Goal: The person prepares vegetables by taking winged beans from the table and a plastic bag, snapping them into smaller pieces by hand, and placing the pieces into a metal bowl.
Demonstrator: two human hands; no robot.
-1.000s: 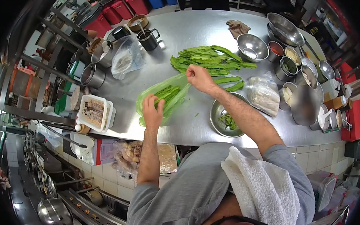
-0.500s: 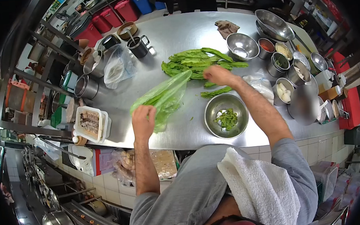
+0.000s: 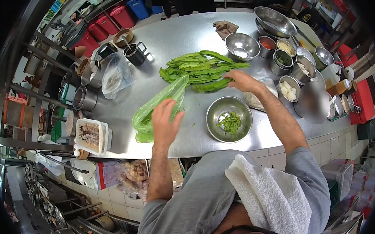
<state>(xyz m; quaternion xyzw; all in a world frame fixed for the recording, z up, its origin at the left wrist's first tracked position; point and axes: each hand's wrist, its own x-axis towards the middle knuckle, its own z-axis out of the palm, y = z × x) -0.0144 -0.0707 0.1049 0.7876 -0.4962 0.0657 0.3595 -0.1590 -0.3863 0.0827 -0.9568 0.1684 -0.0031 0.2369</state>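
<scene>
My right hand [image 3: 242,81] is closed round the right end of a long, frilly green pod [image 3: 210,87], which looks like a winged bean. Behind it lies a pile of similar green pods [image 3: 193,68] on the steel table. My left hand [image 3: 165,121] has its fingers apart, over the right side of a translucent green plastic bag [image 3: 146,115]; whether it touches the bag I cannot tell. Between my forearms stands a metal bowl [image 3: 240,107] with chopped green pieces [image 3: 229,123] inside.
An empty metal bowl [image 3: 242,46], a brown cloth [image 3: 225,28] and several seasoning containers [image 3: 289,89] stand at the right. On the left are a dark mug [image 3: 135,56], a clear bag [image 3: 116,76] and a white basket [image 3: 105,141]. The table's front edge [image 3: 185,155] runs before me.
My left hand has let go of the green bag, opened and moved right. My right hand has taken hold of one pod, now apart from the pile's front. The view has shifted slightly.
</scene>
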